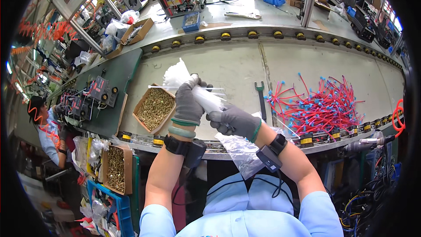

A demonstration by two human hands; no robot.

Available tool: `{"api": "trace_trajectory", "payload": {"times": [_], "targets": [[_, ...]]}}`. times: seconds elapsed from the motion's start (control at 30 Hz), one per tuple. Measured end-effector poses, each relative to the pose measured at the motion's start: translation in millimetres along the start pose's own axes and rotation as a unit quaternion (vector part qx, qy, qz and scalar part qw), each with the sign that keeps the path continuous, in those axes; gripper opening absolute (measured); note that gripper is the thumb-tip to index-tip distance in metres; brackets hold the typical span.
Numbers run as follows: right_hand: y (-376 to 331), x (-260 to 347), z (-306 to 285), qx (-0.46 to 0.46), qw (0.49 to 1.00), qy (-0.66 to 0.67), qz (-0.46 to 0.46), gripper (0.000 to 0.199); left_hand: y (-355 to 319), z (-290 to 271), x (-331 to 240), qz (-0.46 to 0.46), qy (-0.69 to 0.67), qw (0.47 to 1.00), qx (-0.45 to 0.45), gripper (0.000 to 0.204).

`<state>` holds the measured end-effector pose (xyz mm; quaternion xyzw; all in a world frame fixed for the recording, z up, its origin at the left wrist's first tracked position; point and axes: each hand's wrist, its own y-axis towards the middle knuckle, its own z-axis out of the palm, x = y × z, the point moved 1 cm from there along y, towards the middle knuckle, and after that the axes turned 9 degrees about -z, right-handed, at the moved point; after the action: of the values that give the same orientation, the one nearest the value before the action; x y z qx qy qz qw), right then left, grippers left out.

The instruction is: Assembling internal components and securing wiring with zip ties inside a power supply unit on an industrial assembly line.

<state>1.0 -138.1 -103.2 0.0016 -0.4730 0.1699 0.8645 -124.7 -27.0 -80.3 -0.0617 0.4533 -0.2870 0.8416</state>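
A thick bundle of white cable ties is held up over the bench in both hands. My left hand, in a grey glove, is closed round its middle. My right hand, gloved too, grips the lower right end with curled fingers. A few loose ties stick out sideways by the left hand. Beneath my right wrist lies a clear plastic bag, hanging over the bench edge. Left of my hands sits a cardboard box of small brass-coloured parts.
A pile of red wires with blue connectors covers the bench's right side. A green-headed tool lies beside it. Roller tracks edge the bench. At left are a green board with black units, another parts box and a co-worker.
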Motion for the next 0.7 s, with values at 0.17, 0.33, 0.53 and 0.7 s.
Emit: {"api": "trace_trajectory", "payload": {"times": [0.17, 0.33, 0.53, 0.7], "targets": [[-4, -1, 2, -0.014, 1.0, -0.006, 0.001, 0.025, 5, -1, 4, 0.002, -0.001, 1.0, 0.007, 0.017], [-2, -2, 6, -0.064, 0.983, -0.157, -0.069, 0.024, -1, 10, 5, 0.026, -0.026, 0.999, 0.002, 0.014], [2, -4, 6, -0.096, 0.985, -0.131, -0.067, 0.024, -8, 19, 10, 0.078, 0.011, 0.997, -0.017, 0.018], [-21, -4, 5, -0.069, 0.991, -0.117, -0.011, 0.022, 6, 2, 2, 0.022, -0.057, 0.998, 0.009, 0.014]]}}
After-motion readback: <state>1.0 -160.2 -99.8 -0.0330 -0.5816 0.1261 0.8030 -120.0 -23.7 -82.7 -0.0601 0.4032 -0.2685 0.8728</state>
